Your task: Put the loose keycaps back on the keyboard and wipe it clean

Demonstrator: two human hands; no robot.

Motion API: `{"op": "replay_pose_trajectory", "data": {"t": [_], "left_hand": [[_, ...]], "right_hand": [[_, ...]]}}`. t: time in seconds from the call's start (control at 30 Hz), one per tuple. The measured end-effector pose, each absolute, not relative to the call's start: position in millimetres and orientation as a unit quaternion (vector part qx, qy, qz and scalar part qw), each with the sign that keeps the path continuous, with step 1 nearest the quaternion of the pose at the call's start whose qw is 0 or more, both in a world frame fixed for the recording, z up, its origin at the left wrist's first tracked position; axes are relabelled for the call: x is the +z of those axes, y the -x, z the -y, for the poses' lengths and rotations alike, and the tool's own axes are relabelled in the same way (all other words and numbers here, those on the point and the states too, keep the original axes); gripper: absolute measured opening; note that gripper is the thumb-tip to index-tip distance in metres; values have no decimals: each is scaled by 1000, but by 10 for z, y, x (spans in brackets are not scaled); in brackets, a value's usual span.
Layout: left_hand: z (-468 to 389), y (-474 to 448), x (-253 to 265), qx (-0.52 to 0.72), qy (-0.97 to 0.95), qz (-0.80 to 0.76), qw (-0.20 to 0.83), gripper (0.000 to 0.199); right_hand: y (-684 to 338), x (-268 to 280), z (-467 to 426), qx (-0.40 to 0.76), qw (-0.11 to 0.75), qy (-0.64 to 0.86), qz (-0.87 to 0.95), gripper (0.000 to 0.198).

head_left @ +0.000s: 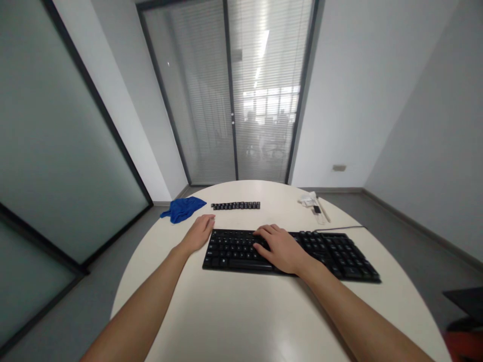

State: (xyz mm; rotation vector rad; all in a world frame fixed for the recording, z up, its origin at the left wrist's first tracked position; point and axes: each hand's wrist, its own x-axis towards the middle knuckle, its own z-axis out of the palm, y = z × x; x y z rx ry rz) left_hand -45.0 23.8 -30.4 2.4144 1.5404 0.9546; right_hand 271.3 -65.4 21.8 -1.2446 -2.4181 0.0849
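A black full-size keyboard lies across the round table, with some of its upper keys and its number pad showing on the right. My right hand rests over the middle of it, fingers stretched forward and thumb apart, hiding the keys beneath. Just off the keyboard's upper left corner, my left hand lies on the table, its fingers extended and close together; nothing shows in it. Beyond the keyboard, loose black keycaps stand in rows.
A crumpled blue cloth lies at the table's far left. At the far right are a clear plastic bag, a small black piece and a thin pale stick. A cable runs off the right edge of the table.
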Motion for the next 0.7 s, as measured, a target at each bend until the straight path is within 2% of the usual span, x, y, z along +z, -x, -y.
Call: {"op": "replay_pose_trajectory", "data": {"t": [0.27, 0.47, 0.7], "left_hand": [[-519, 453, -301, 276, -786, -554, 1, 42], [-696, 352, -222, 214, -754, -621, -12, 51], [-749, 231, -159, 152, -728, -669, -15, 49]], "right_hand": [[-2715, 223, 665, 33, 209, 451, 867, 31], [-2723, 231, 665, 35, 205, 450, 869, 31], [-2716, 249, 677, 37, 203, 450, 869, 32]]}}
